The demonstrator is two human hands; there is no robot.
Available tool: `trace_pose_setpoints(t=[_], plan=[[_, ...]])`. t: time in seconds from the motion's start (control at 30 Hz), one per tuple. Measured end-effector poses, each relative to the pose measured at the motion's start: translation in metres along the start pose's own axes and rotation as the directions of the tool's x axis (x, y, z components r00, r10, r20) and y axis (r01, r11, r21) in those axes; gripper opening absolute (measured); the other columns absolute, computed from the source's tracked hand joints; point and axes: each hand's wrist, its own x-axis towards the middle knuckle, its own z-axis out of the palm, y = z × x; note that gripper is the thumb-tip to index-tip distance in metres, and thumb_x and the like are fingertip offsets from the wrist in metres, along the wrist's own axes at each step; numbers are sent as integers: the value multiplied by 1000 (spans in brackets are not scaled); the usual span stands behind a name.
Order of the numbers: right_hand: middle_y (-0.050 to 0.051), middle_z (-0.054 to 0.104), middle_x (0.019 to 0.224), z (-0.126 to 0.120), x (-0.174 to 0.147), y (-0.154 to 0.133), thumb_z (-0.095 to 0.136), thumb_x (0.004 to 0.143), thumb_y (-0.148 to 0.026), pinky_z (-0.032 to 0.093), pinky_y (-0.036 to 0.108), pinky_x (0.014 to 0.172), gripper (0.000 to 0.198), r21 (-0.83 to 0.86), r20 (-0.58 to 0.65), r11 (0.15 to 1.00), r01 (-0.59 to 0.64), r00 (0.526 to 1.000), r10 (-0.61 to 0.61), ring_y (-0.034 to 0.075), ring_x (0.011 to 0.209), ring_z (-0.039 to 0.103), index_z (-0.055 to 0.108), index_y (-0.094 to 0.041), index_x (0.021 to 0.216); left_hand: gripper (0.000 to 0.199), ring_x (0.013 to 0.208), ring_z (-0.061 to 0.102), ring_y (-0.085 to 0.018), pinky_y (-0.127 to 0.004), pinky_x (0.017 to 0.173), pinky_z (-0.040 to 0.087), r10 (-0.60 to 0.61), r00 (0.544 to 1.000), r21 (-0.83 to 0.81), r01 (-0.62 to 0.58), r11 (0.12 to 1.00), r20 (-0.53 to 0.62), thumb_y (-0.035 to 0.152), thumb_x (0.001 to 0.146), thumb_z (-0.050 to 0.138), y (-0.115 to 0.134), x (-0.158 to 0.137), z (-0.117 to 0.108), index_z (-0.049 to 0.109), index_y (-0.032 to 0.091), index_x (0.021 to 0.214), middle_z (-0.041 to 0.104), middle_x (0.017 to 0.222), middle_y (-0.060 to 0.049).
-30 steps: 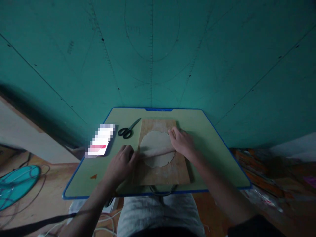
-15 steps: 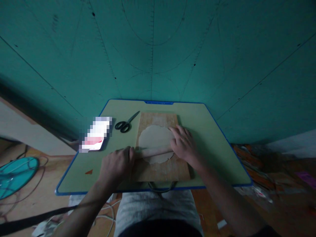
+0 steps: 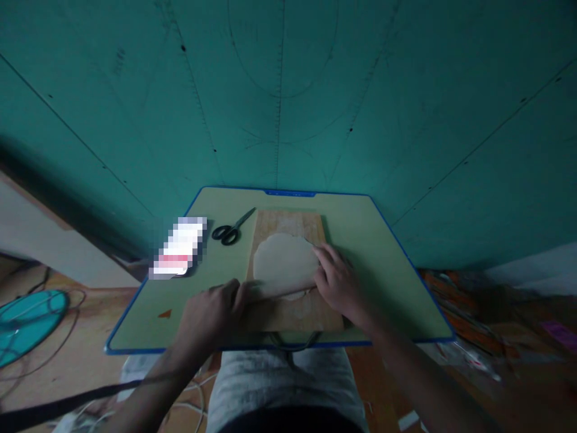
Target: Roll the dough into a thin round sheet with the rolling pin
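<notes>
A flat, pale sheet of dough (image 3: 286, 258) lies on a wooden board (image 3: 291, 221), its outline roughly round. Across its near part runs a thin wooden rolling pin (image 3: 270, 292), slightly slanted. My left hand (image 3: 219, 305) is closed around the pin's left end, beside the board's left edge. At the right end, my right hand (image 3: 336, 279) grips the pin with its thumb and palm. Its index finger stretches forward along the dough's right edge. The pin's ends are hidden by my hands.
The board rests on a small blue-edged table (image 3: 387, 258) against a green wall (image 3: 288, 120). Black-handled scissors (image 3: 231, 231) lie left of the board, and a phone with a blurred screen (image 3: 180, 248) farther left. A small orange-brown triangular piece (image 3: 165, 314) sits near the front left.
Both hands have drawn the rolling pin a little towards my body, from the lower middle of the dough to its near edge. The camera view has also shifted slightly.
</notes>
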Motion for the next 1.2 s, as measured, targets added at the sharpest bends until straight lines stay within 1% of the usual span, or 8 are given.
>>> trace_pose_setpoints(t=[0.13, 0.23, 0.37, 0.5, 0.6, 0.8, 0.97, 1.2], plan=[[17, 59, 135, 4, 27, 1, 41, 86, -13, 43, 44, 108, 48, 111, -26, 993, -33, 999, 36, 28, 128, 53, 59, -11, 130, 47, 68, 68, -20, -28, 57, 37, -5, 999, 1, 5, 1000, -44, 31, 104, 26, -8, 29, -5, 63, 17, 78, 68, 70, -10], [13, 63, 130, 4, 57, -1, 40, 86, -12, 43, 41, 106, 46, 161, -6, 985, -54, 998, 55, 24, 124, 55, 60, -17, 127, 39, 64, 66, -20, -27, 54, 36, 40, 995, 50, -36, 998, -90, 26, 102, 29, -17, 49, -9, 65, 16, 90, 66, 68, -9], [12, 64, 126, 8, 99, -10, 39, 90, -15, 43, 37, 102, 40, 96, 43, 991, -97, 995, 94, 22, 121, 56, 61, -16, 123, 30, 66, 66, -24, -28, 51, 35, 77, 992, 159, -60, 985, -104, 25, 97, 35, -26, 65, -14, 64, 17, 104, 67, 71, -9], [11, 65, 122, 16, 124, -20, 37, 94, -19, 44, 37, 96, 36, -4, 112, 994, -114, 987, 113, 22, 115, 58, 61, -20, 121, 27, 66, 67, -24, -28, 51, 36, 100, 993, 157, -89, 984, -65, 24, 94, 39, -28, 67, -16, 62, 17, 107, 69, 75, -10], [11, 65, 121, 20, 125, -24, 36, 96, -24, 44, 39, 94, 34, -66, 148, 994, -87, 984, 96, 24, 112, 59, 62, -21, 117, 29, 68, 68, -24, -30, 52, 35, 95, 994, 156, -86, 984, -51, 21, 96, 34, -23, 61, -17, 61, 15, 106, 69, 77, -12], [13, 62, 128, 17, 108, -25, 39, 95, -29, 37, 43, 103, 37, -164, 163, 986, 11, 987, 16, 28, 121, 53, 64, -18, 120, 43, 67, 66, -23, -29, 52, 30, -39, 999, 97, 41, 994, -22, 28, 103, 21, -12, 48, -17, 61, 17, 90, 67, 74, -11], [15, 58, 137, 13, 89, -26, 43, 92, -25, 29, 45, 112, 46, -182, 142, 982, 44, 990, -18, 29, 129, 48, 60, -15, 133, 37, 71, 67, -21, -28, 54, 30, -70, 993, -2, 71, 998, -92, 30, 104, 22, -6, 27, -7, 56, 20, 92, 70, 85, -9], [15, 57, 141, 9, 63, -28, 44, 90, -23, 25, 44, 116, 49, -192, 109, 980, 61, 993, -40, 29, 133, 45, 59, -15, 136, 29, 75, 67, -26, -31, 56, 33, -63, 997, 44, 65, 997, -50, 31, 102, 28, 1, 18, -13, 54, 18, 99, 70, 85, -9]])
